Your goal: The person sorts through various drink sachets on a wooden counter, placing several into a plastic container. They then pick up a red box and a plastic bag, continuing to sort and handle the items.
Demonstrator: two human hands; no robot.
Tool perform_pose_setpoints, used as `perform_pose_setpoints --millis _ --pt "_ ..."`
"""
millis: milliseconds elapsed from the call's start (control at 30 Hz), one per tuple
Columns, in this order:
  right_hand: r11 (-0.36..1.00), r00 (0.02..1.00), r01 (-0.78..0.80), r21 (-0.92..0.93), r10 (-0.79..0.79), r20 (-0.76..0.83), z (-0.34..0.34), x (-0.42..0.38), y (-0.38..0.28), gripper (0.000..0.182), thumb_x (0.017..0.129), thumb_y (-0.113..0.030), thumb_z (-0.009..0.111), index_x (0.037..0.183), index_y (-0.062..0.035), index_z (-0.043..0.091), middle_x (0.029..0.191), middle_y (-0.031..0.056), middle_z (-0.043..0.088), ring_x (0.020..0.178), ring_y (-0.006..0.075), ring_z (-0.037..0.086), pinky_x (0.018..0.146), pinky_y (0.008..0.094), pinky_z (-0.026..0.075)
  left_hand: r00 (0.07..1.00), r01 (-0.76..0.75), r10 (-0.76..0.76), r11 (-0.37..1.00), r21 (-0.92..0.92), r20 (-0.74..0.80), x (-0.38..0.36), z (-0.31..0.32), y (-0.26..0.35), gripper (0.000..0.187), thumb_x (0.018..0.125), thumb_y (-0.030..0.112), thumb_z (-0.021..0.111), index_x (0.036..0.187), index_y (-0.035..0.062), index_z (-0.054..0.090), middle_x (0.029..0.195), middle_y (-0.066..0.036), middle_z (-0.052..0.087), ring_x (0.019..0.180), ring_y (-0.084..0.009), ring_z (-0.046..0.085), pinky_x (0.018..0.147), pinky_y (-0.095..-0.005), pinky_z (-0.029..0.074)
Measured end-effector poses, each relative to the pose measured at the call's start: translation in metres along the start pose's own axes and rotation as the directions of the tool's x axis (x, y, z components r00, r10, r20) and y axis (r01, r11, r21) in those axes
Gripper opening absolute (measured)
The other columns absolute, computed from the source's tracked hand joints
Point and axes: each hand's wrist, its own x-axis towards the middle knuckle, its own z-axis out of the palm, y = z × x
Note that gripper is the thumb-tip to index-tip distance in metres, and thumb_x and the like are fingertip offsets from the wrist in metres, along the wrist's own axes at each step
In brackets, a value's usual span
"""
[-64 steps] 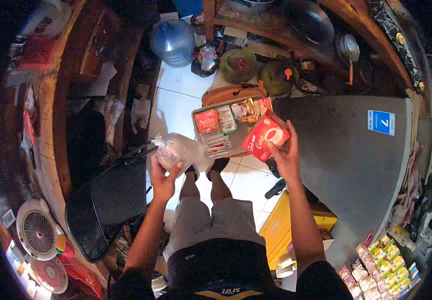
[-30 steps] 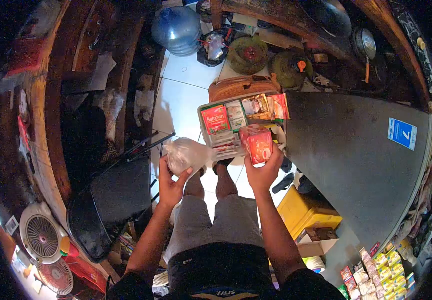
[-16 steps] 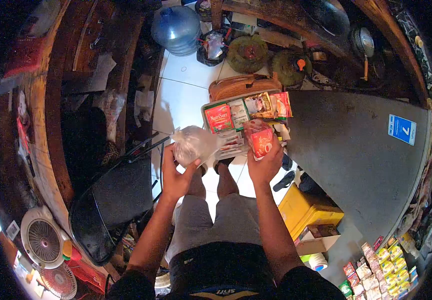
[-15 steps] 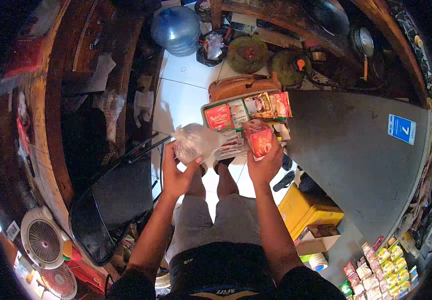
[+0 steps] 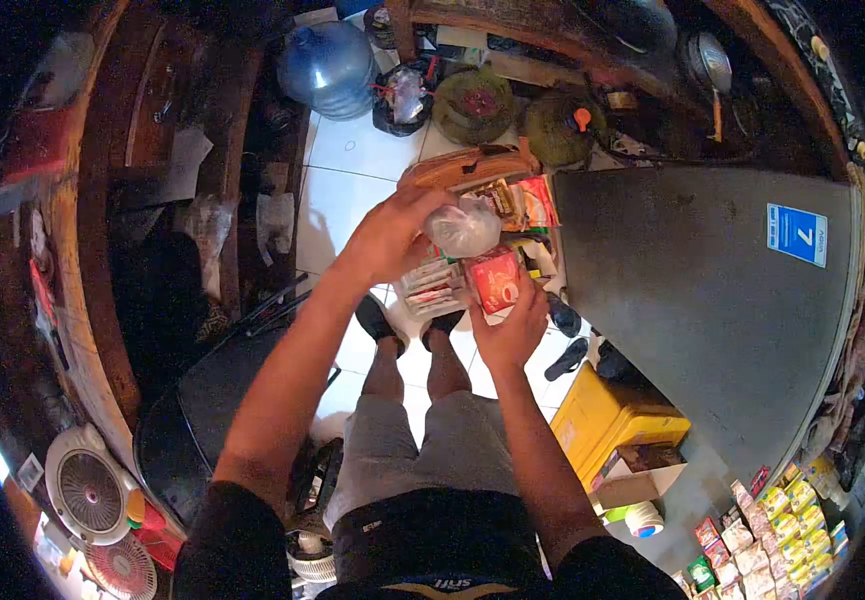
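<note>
My left hand (image 5: pixel 399 237) grips a clear, bunched-up plastic bag (image 5: pixel 462 228) from its left side, its fingers closed at the bag's upper edge. Just below and to the right, my right hand (image 5: pixel 512 328) is closed around a red packet (image 5: pixel 495 278) with a cup picture on its front. Bag and packet overlap in this view. Beneath them sits a container of upright sachets (image 5: pixel 430 288), partly covered by my hands. Orange-red sachets (image 5: pixel 538 203) stick out at its far right corner.
A grey tabletop (image 5: pixel 692 260) with a blue sticker lies to the right. Past the container stand a large blue water bottle (image 5: pixel 328 70) and green gas cylinders (image 5: pixel 474 105). A yellow crate (image 5: pixel 612 420) is by my right leg; fans (image 5: pixel 92 490) stand at lower left.
My left hand has moved up and right with the plastic bag, now over the container. The right hand has shifted slightly left and down with the red packet, bringing the two close together.
</note>
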Motion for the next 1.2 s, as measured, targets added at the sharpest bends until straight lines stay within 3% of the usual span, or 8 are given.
perform_pose_setpoints --millis 33,67,400,500,700,767,967,1200 --pt "1.0 1.0 -0.005 0.002 0.005 0.0 0.001 0.0 0.002 0.085 0.067 -0.036 0.079 0.136 -0.0094 0.037 0.121 0.0191 0.048 0.112 0.0382 0.047 0.088 0.0506 0.04 0.992 -0.116 0.114 0.993 0.023 0.061 0.007 0.001 -0.002 0.055 0.068 -0.004 0.062 0.118 0.0141 0.049 0.11 -0.019 0.058 0.108 -0.0387 0.055 0.09 -0.0458 0.048" --pt "0.999 1.0 0.016 0.031 -0.016 -0.011 0.002 0.0 0.005 0.085 0.067 -0.037 0.079 0.136 -0.0086 0.037 0.122 0.0195 0.048 0.112 0.0383 0.047 0.089 0.0505 0.039 0.988 0.009 -0.016 0.999 0.046 0.156 0.012 0.002 -0.003 0.054 0.068 -0.005 0.061 0.117 0.0146 0.05 0.114 -0.018 0.058 0.109 -0.0394 0.055 0.091 -0.0451 0.047" --pt "0.996 0.999 0.041 0.084 -0.041 0.002 -0.002 0.002 0.01 0.083 0.069 -0.038 0.08 0.133 -0.0045 0.039 0.117 0.0216 0.048 0.11 0.0397 0.047 0.091 0.0505 0.038 0.967 -0.206 0.2 0.978 0.022 0.158 0.041 0.035 -0.018 0.048 0.073 -0.002 0.061 0.118 0.0131 0.055 0.115 -0.017 0.061 0.11 -0.0374 0.057 0.09 -0.0461 0.049" --pt "0.994 0.999 0.04 0.102 -0.04 0.0 -0.001 0.002 0.011 0.083 0.069 -0.038 0.08 0.133 -0.0045 0.039 0.117 0.0216 0.048 0.11 0.0396 0.047 0.091 0.0503 0.039 0.956 0.068 -0.098 0.991 0.117 0.275 0.037 0.041 -0.014 0.051 0.075 -0.001 0.06 0.123 0.0134 0.052 0.113 -0.017 0.062 0.107 -0.0384 0.058 0.089 -0.0469 0.049" --pt "0.991 0.998 0.053 0.121 -0.055 0.011 -0.005 0.002 0.011 0.084 0.067 -0.035 0.081 0.133 -0.0053 0.039 0.117 0.021 0.049 0.109 0.0388 0.048 0.092 0.0495 0.039 0.948 0.22 -0.287 0.905 0.364 0.14 0.018 0.05 -0.013 0.057 0.076 0.004 0.061 0.13 0.0146 0.045 0.118 -0.016 0.058 0.102 -0.0353 0.061 0.085 -0.045 0.051" --pt "0.989 0.997 0.075 0.129 -0.075 -0.01 -0.005 0.002 0.013 0.084 0.067 -0.035 0.082 0.133 -0.0056 0.039 0.117 0.0205 0.049 0.109 0.0384 0.048 0.092 0.0492 0.039 0.999 0.025 -0.007 0.926 0.377 -0.05 0.009 0.051 -0.019 0.053 0.076 0.007 0.062 0.127 0.0138 0.048 0.116 -0.015 0.058 0.096 -0.0333 0.063 0.082 -0.0441 0.052" --pt "0.983 0.992 0.122 0.135 -0.124 0.005 -0.022 -0.002 0.009 0.08 0.066 -0.032 0.082 0.13 -0.0056 0.041 0.118 0.0192 0.049 0.109 0.038 0.048 0.093 0.0483 0.039 0.987 0.065 0.002 0.907 0.415 -0.159 -0.042 0.052 -0.004 0.036 0.076 0.015 0.067 0.111 0.0131 0.059 0.107 -0.01 0.06 0.091 -0.0292 0.063 0.076 -0.0414 0.052" --pt "0.976 0.985 0.167 0.137 -0.172 0.028 -0.021 0.003 0.013 0.075 0.069 -0.03 0.079 0.131 -0.0088 0.043 0.122 0.0169 0.05 0.113 0.037 0.048 0.091 0.0483 0.038 0.921 0.358 -0.246 0.838 0.411 -0.301 -0.051 0.08 -0.018 0.033 0.073 0.024 0.072 0.102 0.0137 0.061 0.106 -0.009 0.06 0.096 -0.0285 0.061 0.074 -0.0438 0.049"
